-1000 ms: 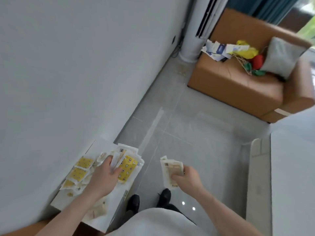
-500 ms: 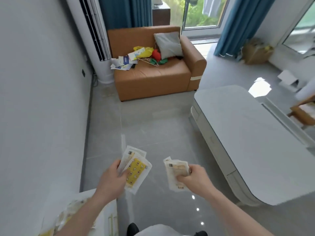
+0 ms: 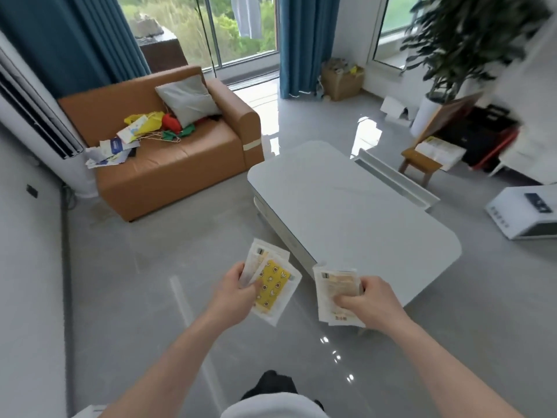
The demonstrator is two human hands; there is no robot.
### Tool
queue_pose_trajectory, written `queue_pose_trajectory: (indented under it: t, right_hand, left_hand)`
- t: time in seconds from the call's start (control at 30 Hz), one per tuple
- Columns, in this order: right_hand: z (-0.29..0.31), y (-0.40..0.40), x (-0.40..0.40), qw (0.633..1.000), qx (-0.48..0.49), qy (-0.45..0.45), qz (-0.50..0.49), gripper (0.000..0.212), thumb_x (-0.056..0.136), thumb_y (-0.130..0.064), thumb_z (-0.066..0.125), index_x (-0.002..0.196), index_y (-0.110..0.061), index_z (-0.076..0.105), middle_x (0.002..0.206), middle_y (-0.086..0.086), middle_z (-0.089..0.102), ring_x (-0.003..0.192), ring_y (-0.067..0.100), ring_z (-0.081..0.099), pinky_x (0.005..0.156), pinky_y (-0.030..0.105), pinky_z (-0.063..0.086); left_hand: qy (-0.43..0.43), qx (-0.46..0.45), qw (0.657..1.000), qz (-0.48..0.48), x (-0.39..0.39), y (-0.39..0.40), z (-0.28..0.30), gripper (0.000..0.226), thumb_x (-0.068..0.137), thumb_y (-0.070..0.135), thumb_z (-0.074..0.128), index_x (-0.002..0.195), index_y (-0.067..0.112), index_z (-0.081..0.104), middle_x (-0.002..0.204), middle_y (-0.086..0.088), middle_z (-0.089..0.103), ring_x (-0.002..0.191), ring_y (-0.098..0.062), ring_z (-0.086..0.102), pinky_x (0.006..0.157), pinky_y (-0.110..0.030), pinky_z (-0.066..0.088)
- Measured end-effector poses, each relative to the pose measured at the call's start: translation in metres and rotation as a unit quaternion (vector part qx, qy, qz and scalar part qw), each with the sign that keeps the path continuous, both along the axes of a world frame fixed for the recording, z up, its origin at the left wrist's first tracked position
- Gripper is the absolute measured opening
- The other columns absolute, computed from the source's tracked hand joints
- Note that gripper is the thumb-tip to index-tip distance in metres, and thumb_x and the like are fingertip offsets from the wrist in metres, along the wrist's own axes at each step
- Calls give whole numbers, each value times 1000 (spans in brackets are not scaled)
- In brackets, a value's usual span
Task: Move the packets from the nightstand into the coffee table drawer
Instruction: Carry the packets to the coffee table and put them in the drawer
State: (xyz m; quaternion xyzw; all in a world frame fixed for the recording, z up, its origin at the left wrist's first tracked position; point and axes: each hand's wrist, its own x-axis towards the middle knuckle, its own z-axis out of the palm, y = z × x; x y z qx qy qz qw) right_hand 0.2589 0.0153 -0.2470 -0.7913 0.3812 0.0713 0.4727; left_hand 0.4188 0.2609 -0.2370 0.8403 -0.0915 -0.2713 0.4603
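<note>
My left hand (image 3: pixel 233 292) grips a small fan of packets (image 3: pixel 272 286); the front one is white-edged with a yellow patterned face. My right hand (image 3: pixel 369 301) grips a stack of pale beige packets (image 3: pixel 333 289). Both hands are held out over the grey floor. The white coffee table (image 3: pixel 346 212) stands just ahead and to the right, its near corner behind the right-hand packets. An open white drawer (image 3: pixel 394 179) sticks out on the table's far side. A corner of the white nightstand (image 3: pixel 87 411) shows at the bottom left edge.
An orange sofa (image 3: pixel 168 158) with a grey cushion and clutter sits at the back left, beside a tall white air conditioner (image 3: pixel 33 116). A wooden stool (image 3: pixel 420 167), a white appliance (image 3: pixel 524 212) and a potted plant (image 3: pixel 470 49) stand at the right.
The view has swung right and up, away from the nightstand towards the coffee table. Both hands still hold their packets, now carried nearer the table.
</note>
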Motion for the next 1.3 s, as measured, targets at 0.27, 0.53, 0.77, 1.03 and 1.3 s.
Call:
queue_pose_trajectory:
  t: [0.27, 0.53, 0.77, 1.03, 1.3]
  right_hand:
    - [16, -128, -50, 997, -12, -45, -68, 11, 76, -23, 82, 72, -27, 73, 58, -16, 69, 62, 8, 66, 50, 15, 43]
    - [22, -294, -36, 997, -40, -30, -64, 24, 70, -31, 82, 86, -13, 78, 84, 3, 78, 84, 19, 75, 76, 43, 61]
    - [31, -436, -72, 994, -43, -7, -104, 17, 71, -28, 82, 84, -18, 79, 83, -1, 79, 86, 16, 75, 73, 37, 61]
    - [30, -595, -120, 987, -23, -41, -152, 9, 76, -28, 86, 80, -33, 80, 74, -23, 76, 79, -1, 72, 67, 24, 54]
    - [13, -760, -145, 995, 1, -36, -89, 16, 75, -22, 86, 88, -30, 82, 83, -20, 79, 81, -5, 73, 70, 19, 54]
  left_hand:
    - [51, -11, 996, -78, 0, -146, 4, 21, 95, 17, 65, 114, 27, 63, 106, 5, 76, 94, -13, 75, 81, -34, 61]
    - [63, -26, 998, 3, 23, -276, -21, 20, 96, 12, 67, 110, 25, 62, 106, -1, 76, 95, -19, 74, 90, -43, 59]
    - [113, -34, 993, 26, 9, -455, -33, 19, 89, 18, 70, 106, 25, 65, 105, -3, 77, 95, -23, 74, 94, -50, 58]
    - [111, -64, 988, -89, -46, -675, -8, 19, 96, 17, 63, 114, 23, 61, 108, 1, 74, 98, -17, 72, 84, -34, 57]
    - [144, -63, 987, 18, -95, -789, -30, 19, 97, 11, 64, 113, 21, 65, 101, -1, 77, 91, -18, 75, 78, -33, 59]
